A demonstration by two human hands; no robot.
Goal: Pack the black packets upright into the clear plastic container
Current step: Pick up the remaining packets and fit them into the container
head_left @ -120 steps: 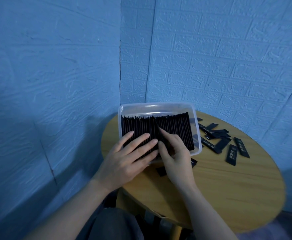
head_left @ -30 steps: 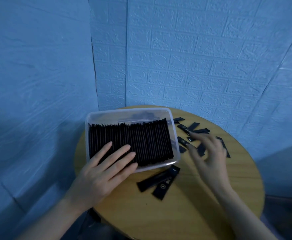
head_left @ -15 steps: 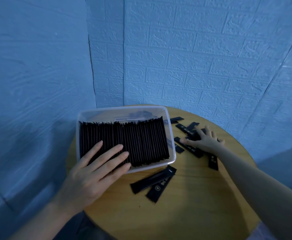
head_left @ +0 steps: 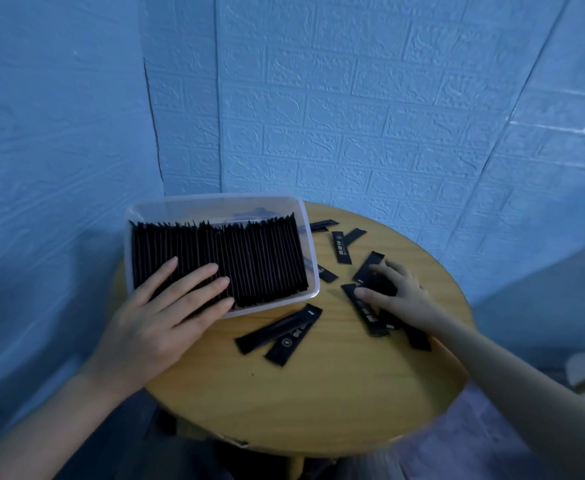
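- Left hand [head_left: 156, 320]: flat, fingers straight and spread, palm down; fingertips rest on top edges of the packed row of black packets [head_left: 249, 258] at its near-left part, heel of hand over near rim of the clear plastic container [head_left: 313, 271]. Holds nothing, just presses/steadies.
- Clear plastic container sits under and ahead of left hand, on left side of the round wooden table [head_left: 336, 393]; packets inside stand on edge in one tight row that fills most of the width. Strip behind the row, farthest from left hand, looks mostly unfilled; something dark is seen there through the plastic, cannot tell what.
- Right hand [head_left: 396, 296]: palm down on the table to the right of the container, well apart from left hand; fingers curl over a small cluster of loose packets [head_left: 384, 287]. Thumb tip lies on or against one long packet [head_left: 365, 310] just left of the hand. Blurry and dark under the fingers: cannot tell how many packets are caught or whether any is off the table.
- Two loose packets [head_left: 277, 334] lie flat and overlapping between the two hands, just off the container's near-right corner.
- More loose packets [head_left: 341, 247] lie flat beyond right hand's fingertips, beside the container's right wall, at mixed angles.
- One more packet [head_left: 417, 339] pokes out from under the right wrist/forearm.
- Blue brick-pattern wall [head_left: 388, 116] behind table.
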